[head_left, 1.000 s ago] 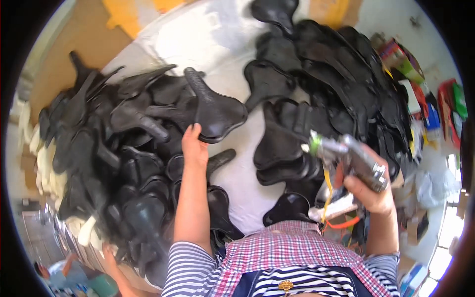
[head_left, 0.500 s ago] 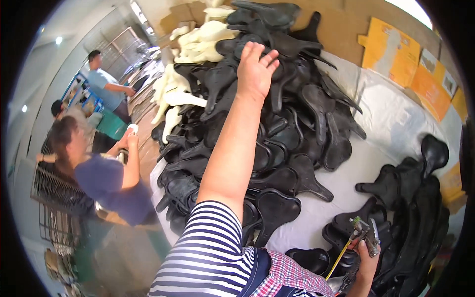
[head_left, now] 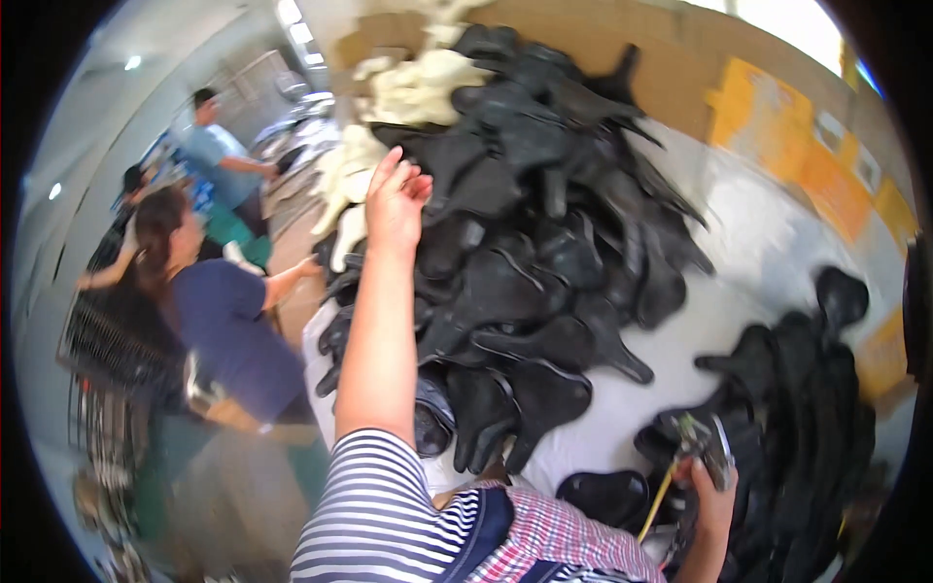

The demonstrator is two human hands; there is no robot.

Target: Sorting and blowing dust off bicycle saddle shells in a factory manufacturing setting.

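My left hand (head_left: 395, 216) reaches out over the large pile of black bicycle saddles (head_left: 501, 287). Its fingers are apart and slightly bent, with nothing in them. It hangs near the seam between the black saddles and the cream, unpainted-looking saddle shapes (head_left: 418, 89). At the lower right, my right hand (head_left: 716, 491) grips a small metal spray gun (head_left: 717, 453) from which a thin yellow hose (head_left: 661, 500) runs down. One black saddle (head_left: 603, 496) lies on the pale sheet close to the spray gun.
Further black saddles (head_left: 826, 418) stand in stacked rows on the right. A pale sheet (head_left: 646, 394) lies under the piles, and cardboard (head_left: 671, 53) lines the back. A co-worker in dark blue (head_left: 233, 330) is at the left, others beyond, beside a wire rack (head_left: 117, 340).
My left hand has moved left and down from the upper part of the pile. The spray gun stays in my right hand. The nearby co-worker has stretched an arm toward the pile.
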